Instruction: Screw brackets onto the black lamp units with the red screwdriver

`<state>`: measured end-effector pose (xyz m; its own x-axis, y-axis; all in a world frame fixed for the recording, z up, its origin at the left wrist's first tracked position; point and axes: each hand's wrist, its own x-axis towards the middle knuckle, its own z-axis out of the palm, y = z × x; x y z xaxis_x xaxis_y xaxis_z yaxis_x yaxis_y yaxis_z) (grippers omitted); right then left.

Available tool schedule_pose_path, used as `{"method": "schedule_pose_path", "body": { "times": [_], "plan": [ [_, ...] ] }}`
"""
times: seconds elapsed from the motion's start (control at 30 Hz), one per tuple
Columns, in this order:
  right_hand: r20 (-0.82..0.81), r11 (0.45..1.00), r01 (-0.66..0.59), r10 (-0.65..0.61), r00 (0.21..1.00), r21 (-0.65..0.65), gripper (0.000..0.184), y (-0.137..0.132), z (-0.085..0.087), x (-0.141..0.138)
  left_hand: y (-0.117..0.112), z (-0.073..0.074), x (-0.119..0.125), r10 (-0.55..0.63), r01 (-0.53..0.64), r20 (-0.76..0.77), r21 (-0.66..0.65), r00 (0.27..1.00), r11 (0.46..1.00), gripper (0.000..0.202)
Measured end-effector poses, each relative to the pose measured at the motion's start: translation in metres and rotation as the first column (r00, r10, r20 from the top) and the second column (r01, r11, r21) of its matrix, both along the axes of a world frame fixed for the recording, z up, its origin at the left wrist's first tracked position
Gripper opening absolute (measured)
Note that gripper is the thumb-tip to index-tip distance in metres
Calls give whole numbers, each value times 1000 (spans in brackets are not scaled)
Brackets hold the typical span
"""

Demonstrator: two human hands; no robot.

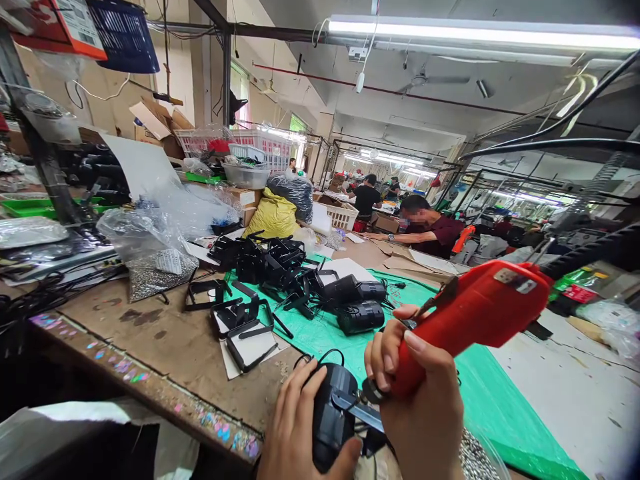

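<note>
My left hand (295, 427) is wrapped around a black cylindrical lamp housing (333, 430) at the table's near edge. A metal bracket (363, 413) lies along the housing's side. My right hand (425, 407) grips a red electric screwdriver (473, 313), its nose tilted down toward the bracket; whether the bit touches a screw is hidden by my fingers. Just beyond, several more black cylindrical housings (360, 317) lie on green plastic sheeting (485, 373). Black U-shaped brackets (250, 343) are heaped to the left of them.
A plastic bag of small screws (160, 273) sits at left. More screws fill a clear tub (475, 457) beside my right wrist. Behind are a yellow sack (273, 213) and a crate (343, 217). A co-worker (430, 227) leans over the table farther back. A black hose (595, 250) trails from the screwdriver.
</note>
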<state>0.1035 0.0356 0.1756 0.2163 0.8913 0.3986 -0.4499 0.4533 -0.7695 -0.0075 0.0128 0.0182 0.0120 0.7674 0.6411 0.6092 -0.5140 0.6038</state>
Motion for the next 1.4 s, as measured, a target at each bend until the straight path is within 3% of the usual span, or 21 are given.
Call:
{"method": "schedule_pose_path", "body": {
  "times": [0.17,0.4,0.73,1.1,1.27,1.4],
  "plan": [
    [4,996,90,-90,996,-3,25,13,1,0,1,-15,6,-9,2,-45,-148,999,989,82],
    [35,994,106,-105,994,-7,27,14,-3,0,1,-21,14,-22,21,-3,-138,1000,990,83],
    [38,994,106,-106,994,4,25,13,-2,-2,-3,-12,15,-25,32,57,-114,998,993,84],
    [24,995,102,-102,995,5,41,12,-3,-6,-3,-14,15,-9,12,33,-104,999,995,80],
    [28,996,87,-87,996,-3,33,12,-3,-6,-1,-18,16,-10,15,46,-111,999,994,80],
    [31,995,100,-100,995,7,24,13,-3,-5,-5,-12,17,-12,26,80,-176,997,984,78]
  ]
}}
